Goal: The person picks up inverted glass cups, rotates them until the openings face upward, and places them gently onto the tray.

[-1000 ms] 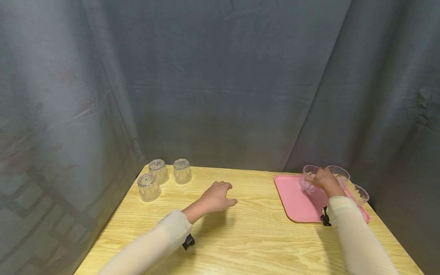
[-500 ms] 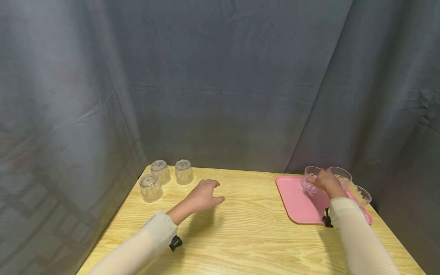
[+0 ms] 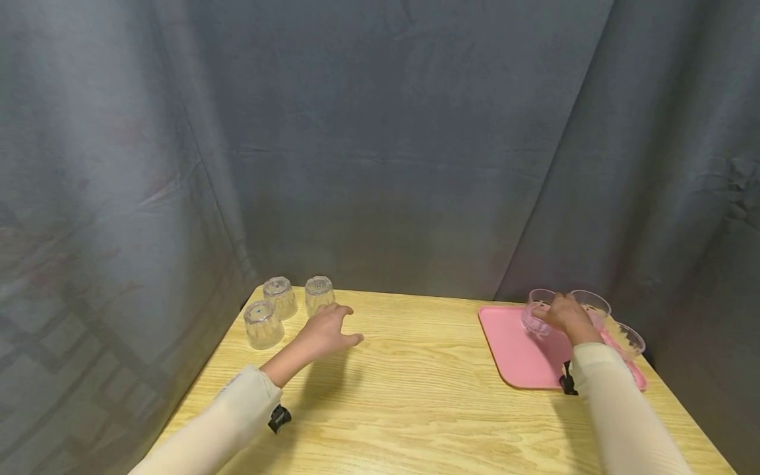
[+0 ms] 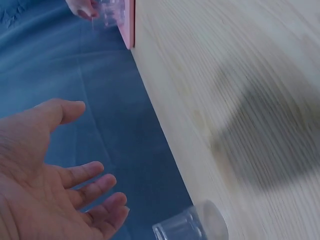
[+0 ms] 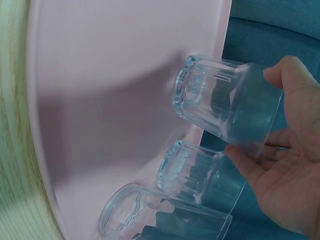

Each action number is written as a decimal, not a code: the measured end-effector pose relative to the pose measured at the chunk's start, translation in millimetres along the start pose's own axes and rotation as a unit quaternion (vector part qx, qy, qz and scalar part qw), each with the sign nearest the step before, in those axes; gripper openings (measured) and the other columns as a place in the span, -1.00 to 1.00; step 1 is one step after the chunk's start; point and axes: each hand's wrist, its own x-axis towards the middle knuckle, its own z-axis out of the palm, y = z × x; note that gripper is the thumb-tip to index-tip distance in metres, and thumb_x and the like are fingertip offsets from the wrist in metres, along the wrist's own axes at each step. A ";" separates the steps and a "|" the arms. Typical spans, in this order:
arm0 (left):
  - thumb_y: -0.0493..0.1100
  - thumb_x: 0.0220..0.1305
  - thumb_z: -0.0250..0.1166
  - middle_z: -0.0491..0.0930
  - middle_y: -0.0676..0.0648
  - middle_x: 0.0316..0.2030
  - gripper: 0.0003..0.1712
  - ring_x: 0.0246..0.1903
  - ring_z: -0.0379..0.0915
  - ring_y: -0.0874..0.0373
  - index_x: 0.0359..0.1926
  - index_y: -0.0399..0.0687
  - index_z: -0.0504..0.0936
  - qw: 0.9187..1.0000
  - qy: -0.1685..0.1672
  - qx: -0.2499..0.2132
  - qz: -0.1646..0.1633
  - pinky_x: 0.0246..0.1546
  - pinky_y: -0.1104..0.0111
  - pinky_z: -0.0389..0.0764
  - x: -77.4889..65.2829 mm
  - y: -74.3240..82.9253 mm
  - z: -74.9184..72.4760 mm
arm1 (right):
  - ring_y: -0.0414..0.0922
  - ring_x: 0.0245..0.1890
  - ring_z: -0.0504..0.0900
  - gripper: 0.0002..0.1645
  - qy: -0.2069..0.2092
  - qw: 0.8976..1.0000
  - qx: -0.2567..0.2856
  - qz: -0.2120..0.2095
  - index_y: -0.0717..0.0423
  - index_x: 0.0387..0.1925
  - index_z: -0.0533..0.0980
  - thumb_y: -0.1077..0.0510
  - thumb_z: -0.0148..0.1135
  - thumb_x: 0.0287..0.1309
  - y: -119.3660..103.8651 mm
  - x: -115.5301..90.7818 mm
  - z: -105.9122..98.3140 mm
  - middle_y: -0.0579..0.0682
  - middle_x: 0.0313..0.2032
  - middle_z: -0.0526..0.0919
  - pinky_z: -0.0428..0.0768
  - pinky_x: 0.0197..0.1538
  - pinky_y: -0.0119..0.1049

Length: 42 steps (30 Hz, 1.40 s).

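Observation:
My right hand (image 3: 567, 318) grips a clear drinking glass (image 5: 215, 97) near its rim, thumb on one side and fingers on the other. That glass is upright, over the pink tray (image 3: 522, 359), its base close to the tray's surface. Two more clear glasses (image 5: 190, 172) stand beside it, partly behind the hand and sleeve in the head view. My left hand (image 3: 323, 332) is raised over the table at the left, thumb and fingers spread, holding nothing. Close behind it is an upside-down clear glass (image 3: 319, 293), partly covered by the fingers.
Two other upside-down glasses (image 3: 264, 325) stand at the table's back left corner. Grey curtains (image 3: 380, 165) hang behind and at both sides of the wooden table (image 3: 415, 402). The tray lies near the right edge.
My left hand has moved left from the middle of the table towards the upside-down glasses, fingers still spread. The right hand keeps its grip on the glass over the tray, almost unmoved.

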 end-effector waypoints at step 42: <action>0.08 0.26 0.39 0.37 -0.51 0.29 -0.15 0.31 0.22 -0.48 0.32 -0.48 0.39 0.996 0.006 0.018 -0.086 0.25 -0.24 0.34 -17.2 -83.8 -48.4 | 0.65 0.27 0.12 0.17 0.008 1.000 0.000 -0.001 0.83 0.26 -0.01 -0.25 0.11 0.33 -1.1 0.9 1.7 0.79 0.26 -0.01 0.27 0.29 0.42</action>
